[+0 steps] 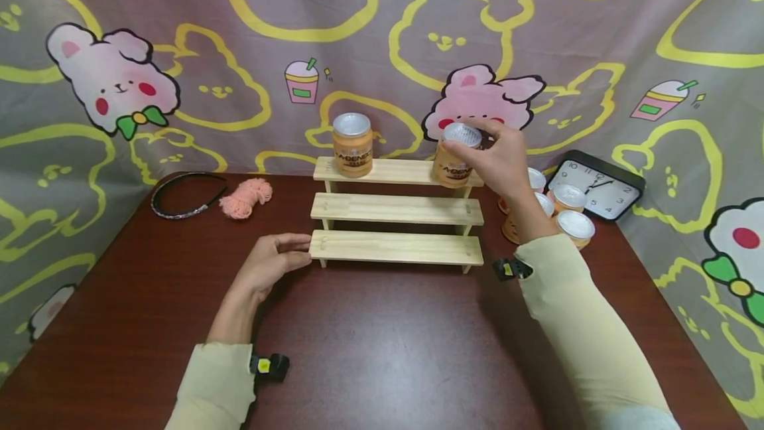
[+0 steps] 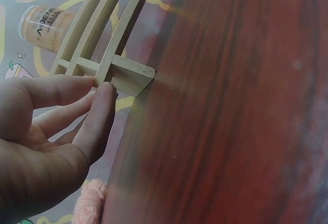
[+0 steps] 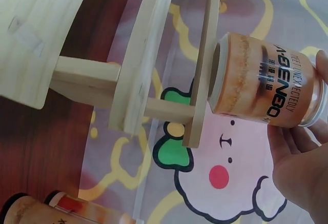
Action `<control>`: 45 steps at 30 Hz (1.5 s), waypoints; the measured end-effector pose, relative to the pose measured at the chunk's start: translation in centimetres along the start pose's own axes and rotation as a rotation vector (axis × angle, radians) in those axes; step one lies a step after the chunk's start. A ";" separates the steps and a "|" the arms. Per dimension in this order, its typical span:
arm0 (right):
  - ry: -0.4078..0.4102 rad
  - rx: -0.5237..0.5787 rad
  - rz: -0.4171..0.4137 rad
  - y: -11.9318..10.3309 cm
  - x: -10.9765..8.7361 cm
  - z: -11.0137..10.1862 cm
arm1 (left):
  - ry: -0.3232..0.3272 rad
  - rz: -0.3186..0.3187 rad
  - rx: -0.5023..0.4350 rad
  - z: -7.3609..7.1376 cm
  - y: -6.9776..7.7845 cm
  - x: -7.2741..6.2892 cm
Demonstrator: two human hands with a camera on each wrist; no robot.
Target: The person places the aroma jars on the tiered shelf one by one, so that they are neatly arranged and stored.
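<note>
A three-tier wooden display stand [image 1: 396, 209] stands on the dark table. My right hand [image 1: 498, 158] grips an orange canister [image 1: 451, 166] with a silvery lid near its top, over the right end of the top tier. In the right wrist view, the canister [image 3: 264, 80] is slightly tilted, its base against or just off the board. My left hand [image 1: 271, 264] pinches the left end of the bottom tier between thumb and fingers, seen closely in the left wrist view at the stand's corner [image 2: 105, 70]. Another matching canister [image 1: 353, 146] stands upright on the top tier's left.
Several more canisters [image 1: 575, 225] stand right of the stand, partly hidden by my right arm. Behind them leans a black-framed clock [image 1: 597, 184]. A black headband [image 1: 188, 196] and pink yarn [image 1: 246, 198] lie at the left. A patterned curtain [image 1: 382, 52] hangs behind.
</note>
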State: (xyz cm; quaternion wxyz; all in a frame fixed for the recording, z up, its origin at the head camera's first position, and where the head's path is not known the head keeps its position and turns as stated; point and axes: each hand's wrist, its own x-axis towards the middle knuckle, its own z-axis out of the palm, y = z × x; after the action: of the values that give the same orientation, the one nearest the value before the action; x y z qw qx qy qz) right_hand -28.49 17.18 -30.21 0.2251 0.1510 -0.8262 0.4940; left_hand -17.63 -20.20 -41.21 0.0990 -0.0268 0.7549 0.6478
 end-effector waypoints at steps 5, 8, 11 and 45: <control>-0.025 -0.011 0.026 -0.2 0.3 0.5 | 0.002 -0.001 0.010 0.0 -0.2 0.2; -0.029 -0.020 0.035 -0.3 0.5 0.7 | 0.004 0.009 0.014 -0.1 -0.3 0.3; -0.031 -0.037 0.025 -0.2 0.8 1.0 | 0.005 0.021 0.012 -0.1 -0.3 0.3; -0.049 0.026 0.060 -0.1 1.5 2.7 | 0.000 0.012 0.009 -0.1 -0.2 0.1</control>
State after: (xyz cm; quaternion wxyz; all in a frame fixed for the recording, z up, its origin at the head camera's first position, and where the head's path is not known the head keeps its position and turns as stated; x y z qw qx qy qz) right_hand -30.31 14.67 -30.43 0.1876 0.1413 -0.8291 0.5074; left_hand -17.69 -20.34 -41.42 0.0954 -0.0218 0.7578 0.6451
